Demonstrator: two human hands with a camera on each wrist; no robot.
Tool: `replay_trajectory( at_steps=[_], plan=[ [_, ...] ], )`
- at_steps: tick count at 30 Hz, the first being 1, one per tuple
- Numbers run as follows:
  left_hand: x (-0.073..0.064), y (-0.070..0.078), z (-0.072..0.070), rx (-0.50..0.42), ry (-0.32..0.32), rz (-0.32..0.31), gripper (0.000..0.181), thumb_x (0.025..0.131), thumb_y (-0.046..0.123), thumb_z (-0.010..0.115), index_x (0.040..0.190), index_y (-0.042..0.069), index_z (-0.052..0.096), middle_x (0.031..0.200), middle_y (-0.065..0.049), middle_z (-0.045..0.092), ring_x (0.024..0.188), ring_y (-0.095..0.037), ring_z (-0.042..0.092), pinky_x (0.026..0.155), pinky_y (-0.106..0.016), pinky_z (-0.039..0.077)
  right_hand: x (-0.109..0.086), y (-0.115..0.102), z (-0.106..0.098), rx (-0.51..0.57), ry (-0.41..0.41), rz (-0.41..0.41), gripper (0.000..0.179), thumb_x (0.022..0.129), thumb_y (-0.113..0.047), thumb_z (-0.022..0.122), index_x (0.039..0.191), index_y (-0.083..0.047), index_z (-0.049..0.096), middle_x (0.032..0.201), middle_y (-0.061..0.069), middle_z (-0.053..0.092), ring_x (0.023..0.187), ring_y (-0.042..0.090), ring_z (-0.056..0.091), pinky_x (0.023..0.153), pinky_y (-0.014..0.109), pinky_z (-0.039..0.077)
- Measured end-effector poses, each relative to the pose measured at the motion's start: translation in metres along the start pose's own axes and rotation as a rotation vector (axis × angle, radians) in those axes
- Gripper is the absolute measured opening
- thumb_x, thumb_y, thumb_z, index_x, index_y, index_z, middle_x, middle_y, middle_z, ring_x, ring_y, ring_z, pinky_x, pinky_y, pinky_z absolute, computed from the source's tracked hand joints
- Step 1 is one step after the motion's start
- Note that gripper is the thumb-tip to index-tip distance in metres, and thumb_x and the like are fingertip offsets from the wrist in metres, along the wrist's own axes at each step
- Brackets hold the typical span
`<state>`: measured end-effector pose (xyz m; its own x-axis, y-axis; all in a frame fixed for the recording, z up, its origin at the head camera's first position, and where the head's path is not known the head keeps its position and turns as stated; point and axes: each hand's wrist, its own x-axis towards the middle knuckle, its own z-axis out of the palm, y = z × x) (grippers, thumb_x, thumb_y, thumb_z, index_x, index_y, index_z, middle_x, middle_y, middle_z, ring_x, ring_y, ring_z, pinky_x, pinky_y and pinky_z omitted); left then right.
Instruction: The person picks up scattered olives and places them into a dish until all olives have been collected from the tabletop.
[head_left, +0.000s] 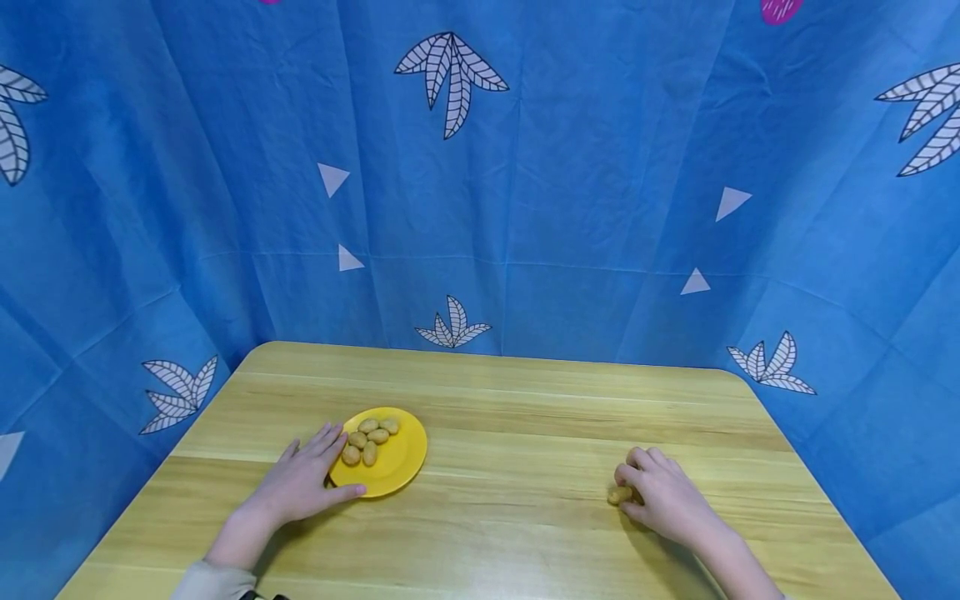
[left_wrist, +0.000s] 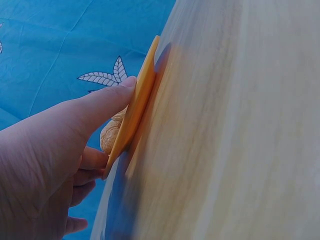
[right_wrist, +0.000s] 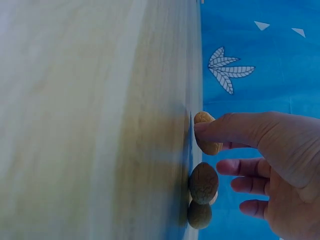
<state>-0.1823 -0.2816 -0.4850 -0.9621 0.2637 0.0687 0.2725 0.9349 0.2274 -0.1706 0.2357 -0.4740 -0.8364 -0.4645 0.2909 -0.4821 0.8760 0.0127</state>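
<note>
A yellow plate (head_left: 408, 454) lies on the table at left, with several wrinkled tan walnuts (head_left: 370, 452) grouped on its left half. Around its left side spreads my left hand (head_left: 303, 479), the thumb touching the near rim and the fingers along the left rim. In the left wrist view the thumb lies on the plate's edge (left_wrist: 142, 90). My right hand (head_left: 667, 496), low over the table at right, pinches a walnut (right_wrist: 206, 142) between thumb and index finger. Under that hand rest more walnuts (right_wrist: 204, 183), mostly hidden from the head view.
The pale wooden table (head_left: 510, 517) has rounded far corners. A blue curtain (head_left: 570, 192) printed with white leaves and triangles hangs behind it and along both sides. Between the plate and my right hand runs a wide stretch of tabletop.
</note>
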Motion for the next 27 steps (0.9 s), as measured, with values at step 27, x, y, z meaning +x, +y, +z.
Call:
replay_trajectory(
  at_steps=[27],
  plan=[
    [0.001, -0.003, 0.005, -0.001, 0.03, 0.008, 0.099, 0.081, 0.073, 0.056, 0.145, -0.001, 0.042, 0.156, -0.02, 0.034, 0.145, -0.04, 0.03, 0.113, -0.069, 0.022, 0.03, -0.03, -0.003, 0.016, 0.044, -0.094, 0.027, 0.069, -0.025, 0.084, 0.085, -0.023, 0.063, 0.091, -0.009, 0.053, 0.085, 0.012, 0.046, 0.071, 0.031, 0.041]
  ],
)
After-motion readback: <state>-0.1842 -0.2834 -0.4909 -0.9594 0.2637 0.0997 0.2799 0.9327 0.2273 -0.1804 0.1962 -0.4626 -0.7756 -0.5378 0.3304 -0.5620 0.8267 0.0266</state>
